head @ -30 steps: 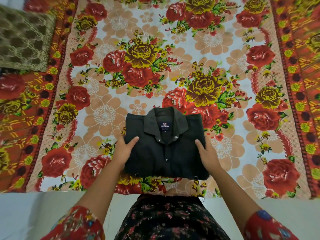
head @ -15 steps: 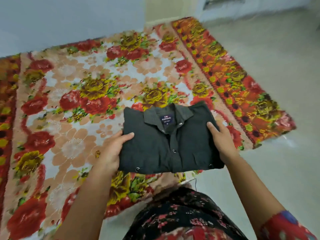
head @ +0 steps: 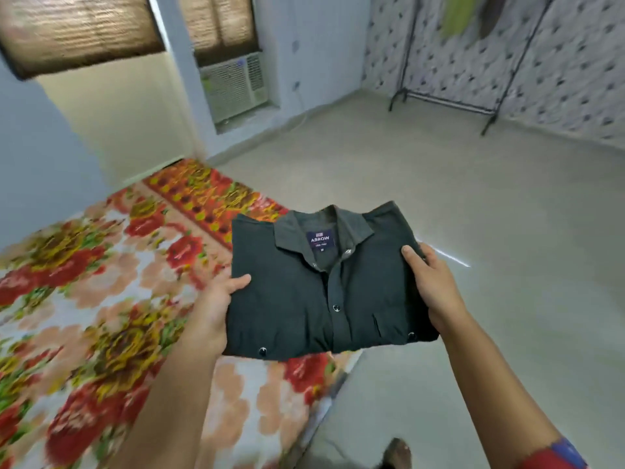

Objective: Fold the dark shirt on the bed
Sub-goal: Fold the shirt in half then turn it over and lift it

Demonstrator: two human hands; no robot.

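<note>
The dark shirt [head: 304, 292] is a folded rectangle, collar and label facing up, held in the air over the bed's right edge. My left hand [head: 216, 306] grips its left side, thumb on top and fingers underneath. My right hand [head: 431, 282] grips its right side the same way. The bed [head: 101, 299], with its red and yellow floral cover, lies below and to the left.
Bare grey floor [head: 473, 198] spreads to the right of the bed. A window air conditioner [head: 236, 86] sits in the far wall. A black clothes rack [head: 449, 99] stands at the back right by a patterned wall. A foot [head: 395, 451] shows at the bottom.
I lifted the folded shirt off the bed in both hands and turned to the right. The view swung from the bed toward the floor and far wall.
</note>
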